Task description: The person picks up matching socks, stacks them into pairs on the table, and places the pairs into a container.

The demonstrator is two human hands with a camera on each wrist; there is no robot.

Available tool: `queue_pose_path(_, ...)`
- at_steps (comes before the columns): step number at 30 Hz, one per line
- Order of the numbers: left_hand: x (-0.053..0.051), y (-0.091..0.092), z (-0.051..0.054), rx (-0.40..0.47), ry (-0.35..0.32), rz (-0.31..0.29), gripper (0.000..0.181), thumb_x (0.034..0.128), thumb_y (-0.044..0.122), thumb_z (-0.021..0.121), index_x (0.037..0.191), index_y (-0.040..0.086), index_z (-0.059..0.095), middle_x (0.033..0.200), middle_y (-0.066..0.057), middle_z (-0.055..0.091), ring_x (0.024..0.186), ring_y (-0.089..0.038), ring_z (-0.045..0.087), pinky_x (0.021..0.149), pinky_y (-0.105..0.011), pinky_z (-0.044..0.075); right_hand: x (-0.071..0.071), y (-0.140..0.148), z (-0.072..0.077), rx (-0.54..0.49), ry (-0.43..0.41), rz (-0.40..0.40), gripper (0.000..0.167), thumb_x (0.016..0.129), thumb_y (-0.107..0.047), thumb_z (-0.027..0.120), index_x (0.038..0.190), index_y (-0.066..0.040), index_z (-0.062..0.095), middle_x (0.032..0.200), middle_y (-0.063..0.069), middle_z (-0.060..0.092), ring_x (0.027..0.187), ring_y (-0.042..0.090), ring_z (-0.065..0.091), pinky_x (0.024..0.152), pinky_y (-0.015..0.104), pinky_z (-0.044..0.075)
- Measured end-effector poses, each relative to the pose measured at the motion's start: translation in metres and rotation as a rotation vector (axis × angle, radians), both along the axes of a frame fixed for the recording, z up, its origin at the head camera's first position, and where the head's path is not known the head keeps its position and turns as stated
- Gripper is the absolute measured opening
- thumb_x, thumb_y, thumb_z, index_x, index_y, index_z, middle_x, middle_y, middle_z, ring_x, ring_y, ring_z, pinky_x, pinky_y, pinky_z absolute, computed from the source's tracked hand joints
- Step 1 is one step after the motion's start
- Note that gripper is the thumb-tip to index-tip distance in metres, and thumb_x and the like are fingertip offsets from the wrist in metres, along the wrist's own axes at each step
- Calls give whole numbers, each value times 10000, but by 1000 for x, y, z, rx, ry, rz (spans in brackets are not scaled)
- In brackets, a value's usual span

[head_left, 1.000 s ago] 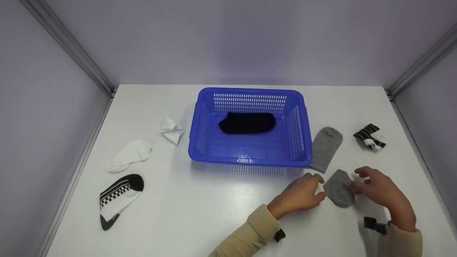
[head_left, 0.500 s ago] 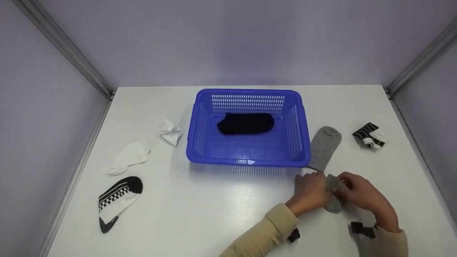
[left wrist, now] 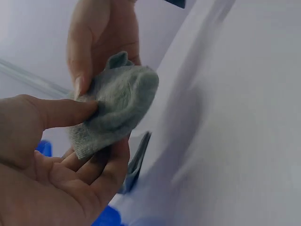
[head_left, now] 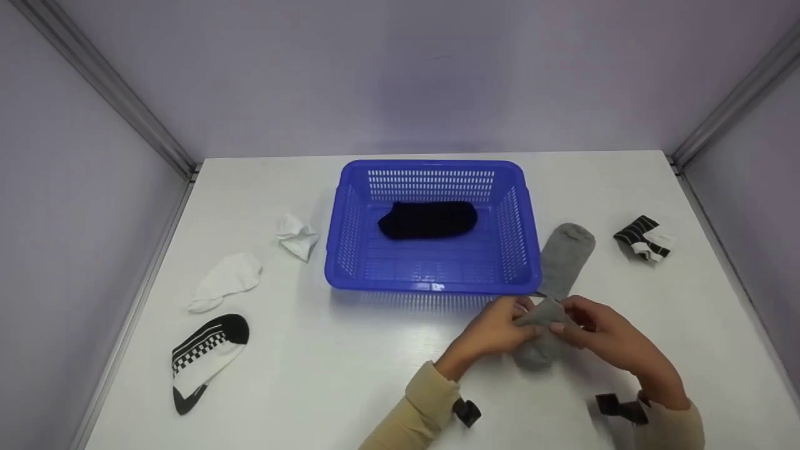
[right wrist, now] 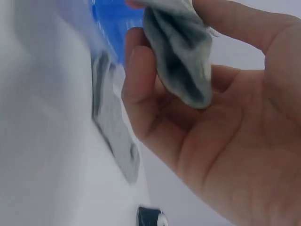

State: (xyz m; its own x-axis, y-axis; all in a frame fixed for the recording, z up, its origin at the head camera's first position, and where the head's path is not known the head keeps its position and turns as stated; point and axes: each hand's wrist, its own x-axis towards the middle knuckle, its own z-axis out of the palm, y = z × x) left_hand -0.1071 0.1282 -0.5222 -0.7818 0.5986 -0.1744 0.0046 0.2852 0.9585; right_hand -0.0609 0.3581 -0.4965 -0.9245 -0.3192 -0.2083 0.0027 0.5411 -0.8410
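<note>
Between both hands a grey sock [head_left: 539, 350] is held up off the white table, in front of the basket's right corner. My left hand [head_left: 498, 328] pinches its left side, thumb on top and fingers beneath, as the left wrist view shows on the sock [left wrist: 117, 103]. The right hand [head_left: 603, 334] pinches the opposite side between thumb and fingers; the right wrist view shows a fold of the sock [right wrist: 181, 56] hanging there. Just beyond the hands lies a second grey sock [head_left: 567, 256], flat, beside the blue basket [head_left: 431, 287].
A black sock [head_left: 428, 220] lies in the basket. On the left are a crumpled white sock [head_left: 296, 236], a flatter white sock [head_left: 226, 281] and a checkered black-and-white sock [head_left: 209, 362]. A bunched striped sock [head_left: 644, 237] lies at right. Walls enclose the table's back and sides.
The left hand has taken hold of the nearer grey sock together with the right hand. Both hands have since moved left with it, and it is lifted off the table.
</note>
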Motion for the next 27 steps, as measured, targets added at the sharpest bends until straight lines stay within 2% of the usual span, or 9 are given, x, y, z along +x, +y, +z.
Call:
queue_pose_path(3, 9, -23, 1, -32, -1, 28, 329, 929, 191, 783, 1222, 148, 641, 1099, -21, 757, 976, -25, 669, 796, -191, 527, 0, -14, -3, -29, 25, 61, 199, 1039, -219, 670, 1203, -110, 642, 886, 13, 590, 764, 52, 576, 657, 279, 540)
queue_pose_path(5, 13, -40, 2, -59, 13, 18, 341, 936, 186, 773, 1252, 160, 647, 1159, -43, 746, 1032, -64, 684, 826, -208, 539, 0, -26, -8, -44, 33, 83, 199, 1027, -207, 685, 1205, -122, 657, 869, 2, 581, 757, 46, 565, 659, 269, 527)
queue_pose_path(8, 16, -65, 3, -97, 46, -11, 345, 940, 89, 728, 1268, 152, 645, 1186, -96, 749, 1045, -127, 698, 822, -236, 559, -2, -49, -19, -35, 51, 88, 219, 1019, -216, 696, 1212, -120, 664, 873, -13, 562, 776, 43, 534, 679, 248, 488)
queue_pose_path(10, 16, -81, 3, -136, 89, -6, 360, 920, 14, 699, 1260, 122, 650, 1187, -123, 754, 1062, -176, 710, 850, -271, 575, -5, -66, -27, -22, 53, 81, 266, 1012, -231, 705, 1236, -95, 658, 876, -18, 560, 779, 46, 521, 684, 240, 469)
queue_pose_path(14, 15, -104, 1, -253, 188, 80, 341, 895, -10, 698, 1228, 61, 669, 1111, -128, 771, 1029, -235, 728, 868, -350, 588, -10, -94, -38, 33, 64, 77, 352, 997, -242, 719, 1275, -45, 632, 857, -22, 566, 754, 51, 509, 663, 233, 447)
queue_pose_path(17, 16, -112, 0, -358, 282, 166, 305, 901, 57, 725, 1203, 49, 684, 1037, -110, 765, 942, -237, 720, 806, -370, 576, -13, -102, -38, 93, 120, 55, 310, 991, -221, 724, 1233, -40, 659, 887, -7, 623, 785, 73, 540, 687, 247, 474)
queue_pose_path(21, 18, -115, 1, -430, 375, 245, 262, 914, 123, 746, 1164, 56, 705, 1017, -105, 752, 918, -249, 708, 776, -393, 562, -16, -102, -29, 177, 178, -22, 232, 1009, -197, 705, 1174, -34, 698, 1003, 44, 702, 899, 137, 632, 784, 317, 554)
queue_pose_path(24, 19, -116, 0, -426, 402, 244, 261, 922, 125, 748, 1167, 41, 712, 1058, -122, 747, 969, -269, 711, 819, -410, 577, -17, -103, -22, 227, 191, -76, 204, 1006, -155, 697, 1158, -19, 703, 1036, 73, 714, 939, 170, 661, 819, 369, 573)
queue_pose_path(27, 19, -116, -4, -404, 429, 180, 349, 928, 27, 697, 1276, 34, 679, 1171, -129, 728, 1069, -271, 701, 901, -396, 586, -14, -108, -20, 251, 164, -73, 135, 985, -150, 719, 1077, -51, 717, 925, 38, 692, 837, 141, 623, 737, 326, 540)
